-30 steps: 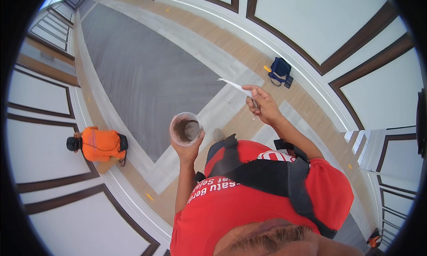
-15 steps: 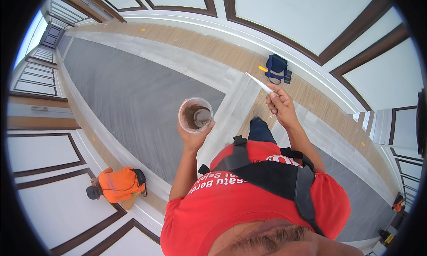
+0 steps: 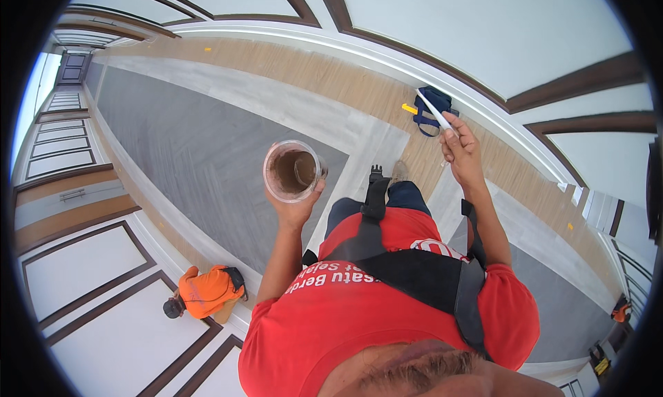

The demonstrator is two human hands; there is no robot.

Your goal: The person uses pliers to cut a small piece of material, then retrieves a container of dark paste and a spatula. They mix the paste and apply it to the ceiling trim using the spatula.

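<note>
1. At chest height on the near left, the left hand (image 3: 293, 207) holds a clear round plastic cup (image 3: 293, 170) from below; its grip is closed around the base and lower wall. The cup holds a brown substance, seemingly a paste or thick liquid, and stands roughly upright with its mouth open.
2. To the far right, the right hand (image 3: 461, 148) is raised, its grip pinched shut on a thin white stick-like tool (image 3: 434, 109). Whether this is a brush or a spatula cannot be told.
3. Below lies a finished floor (image 3: 207, 141) of grey and wood-toned panels. A blue bag (image 3: 431, 107) sits on it beside the far wall, next to a small yellow object (image 3: 410, 109).
4. A second person in an orange top (image 3: 206, 292) crouches at the near-left wall, well apart from the hands.
5. Risk: the cup is supported from beneath only. A tilt of the wrist would likely spill brown material onto the floor or the red shirt (image 3: 387, 314).
6. Risk: the tool is held out over open floor; any residue on it may drip and mark the panels.
7. Risk: both hands are occupied, so a stumble would probably cost control of both items.
</note>
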